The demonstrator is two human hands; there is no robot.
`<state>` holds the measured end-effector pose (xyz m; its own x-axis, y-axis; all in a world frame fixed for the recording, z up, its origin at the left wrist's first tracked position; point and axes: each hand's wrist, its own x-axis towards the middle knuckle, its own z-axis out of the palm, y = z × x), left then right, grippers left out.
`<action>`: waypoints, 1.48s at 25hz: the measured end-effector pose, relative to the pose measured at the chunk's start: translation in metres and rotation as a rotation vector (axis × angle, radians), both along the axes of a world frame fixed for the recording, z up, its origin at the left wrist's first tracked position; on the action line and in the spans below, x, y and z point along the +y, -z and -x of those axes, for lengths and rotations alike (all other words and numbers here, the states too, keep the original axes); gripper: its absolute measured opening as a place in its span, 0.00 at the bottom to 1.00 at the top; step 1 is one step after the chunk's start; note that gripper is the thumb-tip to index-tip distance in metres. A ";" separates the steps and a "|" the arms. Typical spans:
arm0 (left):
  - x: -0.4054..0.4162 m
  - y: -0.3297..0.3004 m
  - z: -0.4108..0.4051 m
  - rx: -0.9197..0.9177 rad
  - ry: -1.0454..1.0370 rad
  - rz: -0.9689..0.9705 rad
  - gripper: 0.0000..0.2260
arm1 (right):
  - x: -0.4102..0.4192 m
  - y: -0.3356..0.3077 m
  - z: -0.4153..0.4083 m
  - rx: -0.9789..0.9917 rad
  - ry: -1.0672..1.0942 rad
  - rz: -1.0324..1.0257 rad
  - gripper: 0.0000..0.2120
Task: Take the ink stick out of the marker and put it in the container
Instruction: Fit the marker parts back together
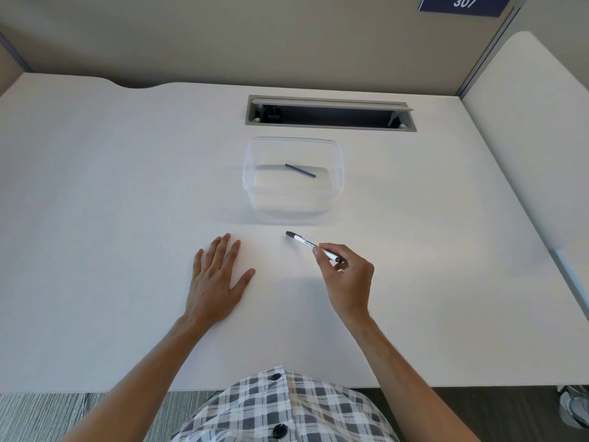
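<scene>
Status: your right hand (345, 275) grips the marker (307, 245) near its rear end, fingers pinched around the barrel. The dark capped tip points toward 10 o'clock. The tip end sits low over the table (95, 186); whether it touches the surface cannot be told.

Your left hand (216, 279) lies flat on the table, palm down, fingers spread a little, holding nothing. It is at 9 o'clock from the marker, near but not touching.

Container (293, 180): clear plastic tub, no lid, at 12 o'clock from your hands, just short of the cable slot (330, 113) in the table. Inside it lies one thin dark blue stick (300, 170), slanted on the floor of the tub toward its far side. It looks like an ink stick, so judge the deposit step as done for at least one stick.

Open question: whether the marker in your right hand has its own ink stick inside. The barrel looks whole and closed at both ends; nothing protrudes. If it is an emptied, reassembled marker, the task reads as finished and you are only setting it down. If it is full, what is left is opening it, drawing the stick out and dropping it in the tub, and your free left hand is well placed to take the other end.
</scene>
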<state>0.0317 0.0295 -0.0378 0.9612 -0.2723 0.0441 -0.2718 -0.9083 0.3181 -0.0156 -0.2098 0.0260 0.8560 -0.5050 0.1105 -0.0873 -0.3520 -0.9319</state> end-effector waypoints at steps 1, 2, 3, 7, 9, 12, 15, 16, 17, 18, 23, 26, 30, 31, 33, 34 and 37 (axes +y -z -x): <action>0.000 0.000 0.000 0.000 0.000 0.001 0.35 | 0.001 0.004 0.003 0.022 0.001 0.019 0.02; 0.000 0.000 0.000 0.000 0.000 0.002 0.34 | 0.003 0.007 0.005 0.044 0.000 0.041 0.02; 0.000 0.000 0.000 0.000 0.001 0.001 0.34 | 0.004 0.009 0.008 0.068 -0.002 0.068 0.02; -0.001 -0.001 0.000 0.006 -0.002 -0.002 0.33 | 0.010 0.012 0.014 0.283 0.016 0.261 0.08; 0.000 0.000 0.000 0.003 -0.002 -0.002 0.33 | 0.012 0.011 0.014 0.362 -0.005 0.373 0.07; 0.000 0.000 0.000 0.001 -0.002 -0.001 0.33 | 0.014 0.011 0.013 0.461 -0.080 0.480 0.09; 0.000 0.001 0.000 -0.004 -0.005 0.004 0.33 | 0.016 0.012 0.010 0.496 -0.153 0.610 0.10; 0.000 0.001 0.000 -0.004 -0.003 0.003 0.33 | 0.018 0.012 0.009 0.503 -0.168 0.646 0.11; 0.000 0.001 0.000 -0.004 -0.002 0.001 0.33 | 0.019 0.011 0.007 0.508 -0.183 0.680 0.12; 0.001 0.000 0.000 -0.004 -0.003 0.001 0.33 | 0.020 0.010 0.006 0.513 -0.201 0.717 0.13; 0.000 0.001 0.000 -0.005 -0.004 0.005 0.32 | 0.024 0.002 -0.007 0.540 -0.274 0.792 0.15; 0.000 0.000 0.000 -0.005 -0.002 0.005 0.33 | 0.025 0.000 -0.021 0.555 -0.301 0.778 0.14; -0.001 0.000 0.001 -0.007 -0.003 0.008 0.33 | 0.032 0.005 -0.033 0.554 -0.335 0.736 0.13; -0.001 0.000 0.001 -0.007 -0.003 0.009 0.33 | 0.033 0.007 -0.034 0.549 -0.328 0.724 0.13; -0.001 0.000 0.001 -0.006 -0.004 0.014 0.33 | 0.035 0.009 -0.036 0.540 -0.312 0.710 0.14; 0.000 0.000 0.001 -0.006 -0.004 0.014 0.33 | 0.035 0.010 -0.037 0.537 -0.304 0.705 0.14; 0.000 0.000 0.000 -0.003 -0.006 0.007 0.33 | 0.037 0.013 -0.037 0.535 -0.292 0.681 0.14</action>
<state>0.0314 0.0292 -0.0381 0.9626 -0.2663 0.0493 -0.2677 -0.9075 0.3237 0.0217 -0.1731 0.0130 0.9623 -0.2315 -0.1426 -0.2690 -0.8869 -0.3755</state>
